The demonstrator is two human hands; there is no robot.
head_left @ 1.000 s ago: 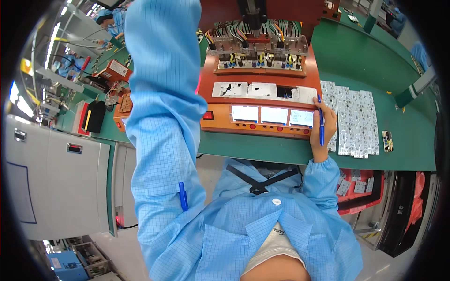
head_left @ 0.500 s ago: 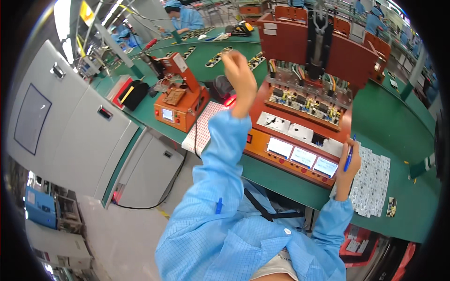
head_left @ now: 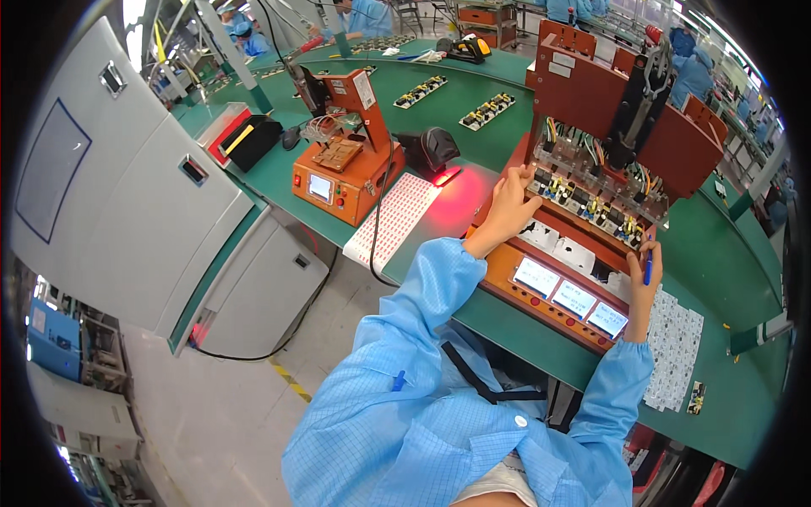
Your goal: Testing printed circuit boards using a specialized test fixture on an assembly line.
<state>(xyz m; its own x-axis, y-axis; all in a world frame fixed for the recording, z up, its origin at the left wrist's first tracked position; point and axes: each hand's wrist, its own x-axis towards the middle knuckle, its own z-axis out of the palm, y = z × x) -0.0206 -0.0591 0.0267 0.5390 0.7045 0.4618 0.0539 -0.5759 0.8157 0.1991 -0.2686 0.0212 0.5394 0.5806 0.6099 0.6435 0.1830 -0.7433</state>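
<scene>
Holding right hand (head_left: pixel 644 279): closing round a blue pen (head_left: pixel 649 269), right of the frame's centre, while its fingertips are resting near the right end of the board row
Left hand (head_left: pixel 507 207): bending at the upper centre, thumb spreading from the fingers, fingertips meeting the board row's left end; whether they are pinching it, I cannot tell
Board row (head_left: pixel 583 203): lying between both hands, right of the upper centre, carrying dark, yellow and pale components
Orange-brown fixture (head_left: pixel 551 313): standing under the board row, raising wired clear plates (head_left: pixel 591 179) just behind it
Screens (head_left: pixel 574 299): glowing, three in a line along the fixture's front
Silvery panels (head_left: pixel 674 351): lying on the green surface (head_left: pixel 735 406) at the lower right, a small board (head_left: pixel 696 397) sitting beside them
Scanner (head_left: pixel 431 150): throwing red light onto the surface at the upper centre, next to a label sheet (head_left: pixel 394 221)
Small orange tester (head_left: pixel 359 203): standing left of the label sheet
Two populated boards (head_left: pixel 487 111): lying apart on the surface at the upper centre
Second blue pen (head_left: pixel 399 380): sticking out on the left sleeve, lower centre
Grey cabinet (head_left: pixel 118 194): filling the left side
</scene>
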